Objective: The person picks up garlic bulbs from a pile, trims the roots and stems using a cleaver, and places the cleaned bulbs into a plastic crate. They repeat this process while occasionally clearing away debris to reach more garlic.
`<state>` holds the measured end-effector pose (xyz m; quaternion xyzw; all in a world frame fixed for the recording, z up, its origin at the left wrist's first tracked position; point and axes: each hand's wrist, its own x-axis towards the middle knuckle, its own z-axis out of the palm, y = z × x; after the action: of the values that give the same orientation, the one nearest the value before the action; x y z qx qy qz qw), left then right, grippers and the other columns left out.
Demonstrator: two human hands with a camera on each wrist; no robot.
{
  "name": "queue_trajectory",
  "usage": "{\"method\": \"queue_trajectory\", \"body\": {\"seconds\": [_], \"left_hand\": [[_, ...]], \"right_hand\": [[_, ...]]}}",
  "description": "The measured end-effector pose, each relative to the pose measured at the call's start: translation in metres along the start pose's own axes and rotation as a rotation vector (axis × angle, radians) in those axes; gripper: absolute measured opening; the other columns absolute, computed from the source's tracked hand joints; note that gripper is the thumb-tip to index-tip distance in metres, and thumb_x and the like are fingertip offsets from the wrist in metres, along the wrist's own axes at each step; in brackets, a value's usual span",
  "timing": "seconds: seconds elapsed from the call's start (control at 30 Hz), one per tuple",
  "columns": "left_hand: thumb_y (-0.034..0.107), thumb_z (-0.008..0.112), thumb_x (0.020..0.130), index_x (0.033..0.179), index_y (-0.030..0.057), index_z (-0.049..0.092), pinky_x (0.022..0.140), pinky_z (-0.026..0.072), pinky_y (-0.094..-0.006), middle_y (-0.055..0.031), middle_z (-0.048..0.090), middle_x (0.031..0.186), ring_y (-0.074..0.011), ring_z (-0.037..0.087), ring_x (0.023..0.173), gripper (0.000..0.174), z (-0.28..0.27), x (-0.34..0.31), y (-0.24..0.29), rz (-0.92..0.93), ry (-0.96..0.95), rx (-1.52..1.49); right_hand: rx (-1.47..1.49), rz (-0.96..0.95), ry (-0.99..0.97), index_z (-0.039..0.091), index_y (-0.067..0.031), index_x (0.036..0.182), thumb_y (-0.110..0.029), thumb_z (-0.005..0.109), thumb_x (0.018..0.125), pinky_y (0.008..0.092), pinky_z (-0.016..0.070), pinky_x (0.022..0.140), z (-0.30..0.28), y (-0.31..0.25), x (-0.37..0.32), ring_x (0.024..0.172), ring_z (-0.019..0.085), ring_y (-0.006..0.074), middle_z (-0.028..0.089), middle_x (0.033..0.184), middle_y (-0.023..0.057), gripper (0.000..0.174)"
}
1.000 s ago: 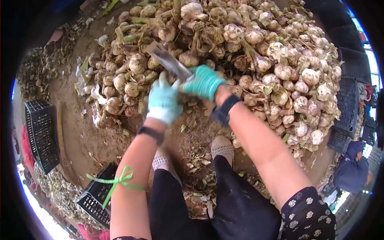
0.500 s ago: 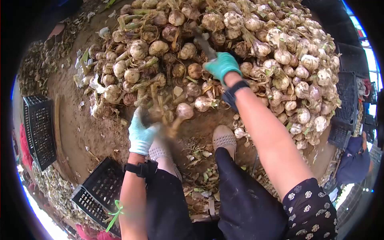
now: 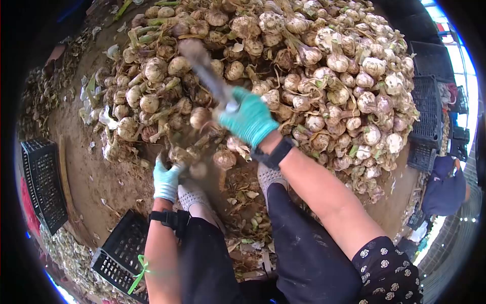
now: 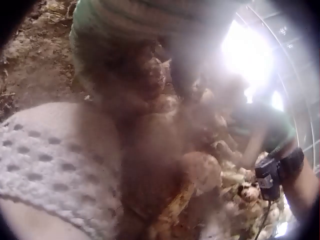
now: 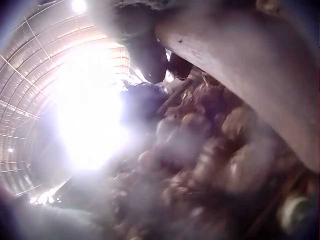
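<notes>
Garlic bulbs with stems form a large heap (image 3: 324, 91) in front of the person. The right hand (image 3: 248, 119), in a green glove, grips a knife (image 3: 205, 71) whose blurred blade points up and left over the heap. In the right wrist view, the pale knife (image 5: 240, 75) crosses the upper right. My left hand (image 3: 166, 181), gloved in pale green, hovers by the heap's near edge with thumb and forefinger spread apart. A motion-blurred bulb (image 3: 197, 169) is just right of its thumb. Another garlic bulb (image 3: 224, 159) with its stem lies farther right.
Black plastic crates stand at left (image 3: 44, 185) and near the left forearm (image 3: 121, 253); another crate (image 3: 424, 109) is at right. A shoe (image 3: 195, 195) is close to the left hand. Stem scraps (image 3: 250, 223) litter the ground. Another person (image 3: 445, 187) crouches far right.
The hands were together by the knife, then parted. The left hand moved down and left to the heap's near edge. The right hand went right, then back left with the knife.
</notes>
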<state>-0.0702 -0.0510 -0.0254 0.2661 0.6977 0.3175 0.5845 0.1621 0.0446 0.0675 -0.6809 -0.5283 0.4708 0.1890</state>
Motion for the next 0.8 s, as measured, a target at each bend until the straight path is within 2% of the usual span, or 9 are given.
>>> {"method": "queue_trajectory", "body": {"seconds": [0.07, 0.13, 0.2, 0.3, 0.43, 0.53, 0.67, 0.73, 0.8], "left_hand": [[0.007, 0.067, 0.070, 0.117, -0.0021, 0.041, 0.080, 0.0441, -0.0283, -0.0132, 0.057, 0.105, -0.0194, 0.055, 0.091, 0.055, -0.010, 0.016, -0.023, 0.188, 0.052, 0.176], [0.009, 0.066, 0.070, 0.117, 0.0016, 0.043, 0.081, 0.0441, -0.0302, -0.0164, 0.058, 0.104, -0.0246, 0.057, 0.093, 0.053, -0.010, 0.019, -0.026, 0.308, 0.130, 0.557], [0.009, 0.065, 0.069, 0.118, 0.0049, 0.043, 0.083, 0.0439, -0.0325, -0.0197, 0.057, 0.104, -0.0291, 0.057, 0.096, 0.054, 0.012, -0.012, 0.021, 0.242, 0.173, 0.990], [0.007, 0.064, 0.069, 0.118, 0.0051, 0.043, 0.082, 0.0446, -0.0331, -0.0195, 0.057, 0.105, -0.0296, 0.056, 0.098, 0.054, 0.016, -0.012, 0.017, 0.335, 0.128, 0.873], [0.009, 0.066, 0.071, 0.119, 0.0024, 0.042, 0.084, 0.0430, -0.0291, -0.0147, 0.058, 0.105, -0.0213, 0.056, 0.095, 0.055, 0.011, 0.007, -0.002, 0.395, 0.096, 0.505], [-0.004, 0.060, 0.069, 0.122, -0.0010, 0.039, 0.086, 0.0399, -0.0273, -0.0103, 0.053, 0.109, -0.0180, 0.051, 0.096, 0.057, 0.013, 0.010, 0.002, 0.247, 0.077, 0.254], [0.000, 0.064, 0.068, 0.123, 0.0002, 0.037, 0.088, 0.0393, -0.0291, -0.0136, 0.052, 0.113, -0.0195, 0.051, 0.099, 0.062, 0.003, 0.008, 0.001, 0.408, 0.291, 0.611], [0.013, 0.066, 0.069, 0.126, 0.0031, 0.034, 0.090, 0.0387, -0.0354, -0.0206, 0.050, 0.115, -0.0302, 0.049, 0.107, 0.066, 0.006, -0.004, 0.018, 0.377, 0.360, 0.681], [0.008, 0.064, 0.069, 0.123, 0.0055, 0.040, 0.089, 0.0393, -0.0364, -0.0176, 0.051, 0.112, -0.0303, 0.048, 0.106, 0.060, 0.010, -0.008, 0.017, 0.577, 0.334, 0.452]], "right_hand": [[0.227, 0.083, 0.080, 0.057, -0.0031, 0.094, -0.001, 0.057, 0.070, 0.0265, 0.0495, 0.062, -0.025, -0.018, 0.005, 0.071, 0.059, 0.0134, 0.060, 0.078, 0.0094, 0.024], [-0.268, -0.006, 0.109, 0.060, -0.0025, 0.090, -0.016, 0.062, 0.068, 0.0365, 0.0487, 0.069, -0.039, 0.005, 0.042, 0.074, 0.060, 0.0262, 0.062, 0.082, 0.0172, 0.026], [-0.343, 0.056, 0.084, 0.062, -0.0033, 0.089, -0.023, 0.062, 0.067, 0.0396, 0.0471, 0.073, -0.036, 0.034, 0.074, 0.080, 0.059, 0.0312, 0.060, 0.089, 0.0196, 0.030], [-0.607, 0.142, -0.068, 0.063, -0.0040, 0.091, -0.025, 0.060, 0.068, 0.0376, 0.0477, 0.074, -0.028, 0.046, 0.085, 0.081, 0.060, 0.0289, 0.061, 0.089, 0.0183, 0.032], [-0.340, 0.158, -0.219, 0.061, 0.0024, 0.083, -0.032, 0.058, 0.067, 0.0330, 0.0481, 0.066, -0.003, 0.025, 0.042, 0.066, 0.058, 0.0211, 0.061, 0.074, 0.0166, 0.038], [-0.039, 0.196, -0.293, 0.058, 0.0009, 0.097, -0.027, 0.062, 0.066, 0.0361, 0.0466, 0.072, 0.019, 0.036, 0.009, 0.080, 0.058, 0.0306, 0.060, 0.086, 0.0196, 0.041], [-0.041, -0.049, -0.257, 0.057, -0.0020, 0.100, -0.030, 0.064, 0.065, 0.0360, 0.0470, 0.069, 0.036, 0.060, -0.019, 0.075, 0.059, 0.0304, 0.060, 0.081, 0.0204, 0.045], [0.092, -0.157, -0.189, 0.058, -0.0032, 0.096, -0.029, 0.064, 0.067, 0.0348, 0.0477, 0.064, 0.016, 0.060, -0.036, 0.071, 0.060, 0.0258, 0.061, 0.077, 0.0153, 0.039], [0.249, -0.071, -0.119, 0.059, -0.0033, 0.091, -0.027, 0.064, 0.068, 0.0341, 0.0481, 0.062, -0.011, 0.056, -0.051, 0.067, 0.060, 0.0210, 0.061, 0.072, 0.0116, 0.033]]}}
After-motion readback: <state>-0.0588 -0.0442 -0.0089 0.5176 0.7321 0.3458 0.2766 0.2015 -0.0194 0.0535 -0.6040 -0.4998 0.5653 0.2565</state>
